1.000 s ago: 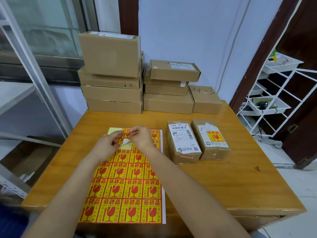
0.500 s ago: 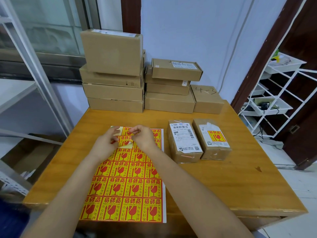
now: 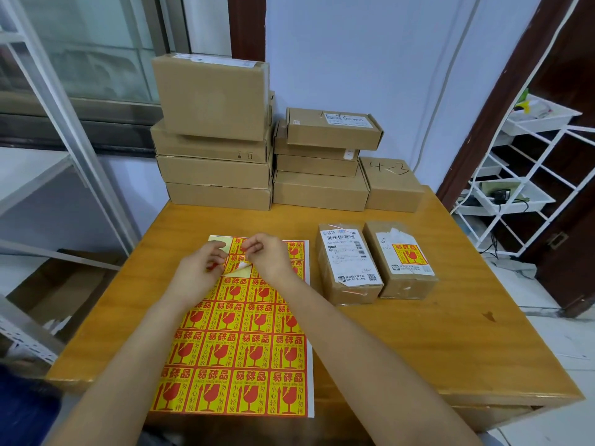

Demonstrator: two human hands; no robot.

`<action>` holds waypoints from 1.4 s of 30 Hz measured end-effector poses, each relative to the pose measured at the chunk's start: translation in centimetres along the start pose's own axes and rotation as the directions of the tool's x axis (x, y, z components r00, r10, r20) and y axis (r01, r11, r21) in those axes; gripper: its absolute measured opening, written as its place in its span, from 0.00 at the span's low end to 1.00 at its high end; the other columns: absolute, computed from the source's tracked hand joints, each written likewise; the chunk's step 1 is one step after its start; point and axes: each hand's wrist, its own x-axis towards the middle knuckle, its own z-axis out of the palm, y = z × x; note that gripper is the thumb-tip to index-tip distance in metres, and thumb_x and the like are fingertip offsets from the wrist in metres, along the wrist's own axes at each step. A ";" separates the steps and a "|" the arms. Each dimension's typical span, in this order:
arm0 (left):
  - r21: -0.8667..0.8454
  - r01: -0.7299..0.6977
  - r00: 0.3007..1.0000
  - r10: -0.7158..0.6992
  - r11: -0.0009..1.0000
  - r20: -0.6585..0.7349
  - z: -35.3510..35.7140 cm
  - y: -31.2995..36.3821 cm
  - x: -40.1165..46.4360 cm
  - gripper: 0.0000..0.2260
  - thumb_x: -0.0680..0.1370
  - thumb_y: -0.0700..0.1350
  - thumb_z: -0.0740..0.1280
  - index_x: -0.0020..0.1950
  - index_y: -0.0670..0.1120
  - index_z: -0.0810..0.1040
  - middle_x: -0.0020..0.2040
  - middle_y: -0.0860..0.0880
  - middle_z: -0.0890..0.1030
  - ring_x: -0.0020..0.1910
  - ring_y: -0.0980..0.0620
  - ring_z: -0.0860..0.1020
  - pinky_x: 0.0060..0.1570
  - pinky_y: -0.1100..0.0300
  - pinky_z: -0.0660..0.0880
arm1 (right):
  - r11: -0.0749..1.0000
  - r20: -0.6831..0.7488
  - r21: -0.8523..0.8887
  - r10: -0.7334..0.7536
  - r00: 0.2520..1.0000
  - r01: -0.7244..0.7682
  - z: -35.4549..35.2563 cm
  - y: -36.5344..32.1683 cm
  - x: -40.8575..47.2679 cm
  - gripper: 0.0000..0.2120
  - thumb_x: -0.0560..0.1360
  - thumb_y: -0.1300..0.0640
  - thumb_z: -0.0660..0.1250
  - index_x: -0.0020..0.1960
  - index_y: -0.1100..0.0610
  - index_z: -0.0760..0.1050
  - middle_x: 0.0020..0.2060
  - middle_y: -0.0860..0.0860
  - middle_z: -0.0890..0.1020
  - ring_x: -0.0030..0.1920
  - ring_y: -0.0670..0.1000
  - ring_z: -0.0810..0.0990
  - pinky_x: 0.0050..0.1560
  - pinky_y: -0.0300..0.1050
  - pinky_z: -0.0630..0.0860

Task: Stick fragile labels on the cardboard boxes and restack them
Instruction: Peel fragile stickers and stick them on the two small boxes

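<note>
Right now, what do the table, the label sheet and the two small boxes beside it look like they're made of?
Table: wood or wood veneer, glossy; visible grain.
Label sheet: printed paper stickers on pale backing, exposed where labels are gone.
Two small boxes: brown cardboard, seemingly wrapped in clear tape; shiny wrinkles.

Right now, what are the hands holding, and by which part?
The right hand pinches a fragile label by its peeled corner; the left hand presses on the sticker sheet.

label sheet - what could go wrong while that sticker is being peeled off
The half-peeled fragile label, pinched by the right hand, already curls and could fold onto itself or tear. The left hand holds only the top of the label sheet, so its lower part might lift. The unlabelled box sits close beside the labelled box.
</note>
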 end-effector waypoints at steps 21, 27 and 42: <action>-0.273 0.159 0.987 -0.164 0.949 0.007 -1.6 1.1 -0.5 0.20 0.75 0.25 0.59 0.65 0.39 0.69 0.53 0.44 0.75 0.54 0.49 0.75 0.52 0.60 0.74 | 0.952 -0.120 0.305 0.010 0.993 0.027 -4.2 -1.6 -2.3 0.08 0.75 0.69 0.64 0.52 0.63 0.78 0.38 0.46 0.77 0.41 0.42 0.75 0.41 0.29 0.73; -0.319 0.066 0.989 -0.105 0.945 -0.106 -1.6 2.3 -0.7 0.15 0.77 0.28 0.60 0.61 0.41 0.73 0.49 0.46 0.77 0.53 0.46 0.76 0.48 0.64 0.73 | 0.933 -0.135 0.342 -0.065 0.989 0.108 -6.2 -3.2 -2.9 0.08 0.75 0.67 0.65 0.47 0.55 0.77 0.39 0.46 0.77 0.42 0.44 0.76 0.43 0.33 0.75; -0.536 -0.028 1.000 0.030 0.844 -0.004 4.8 14.3 -0.3 0.07 0.79 0.36 0.63 0.57 0.41 0.72 0.42 0.42 0.80 0.34 0.54 0.81 0.38 0.67 0.77 | 0.944 -0.150 0.277 -0.141 0.979 0.179 -14.7 -2.1 -4.9 0.11 0.72 0.69 0.68 0.51 0.57 0.76 0.41 0.47 0.77 0.41 0.43 0.75 0.44 0.34 0.74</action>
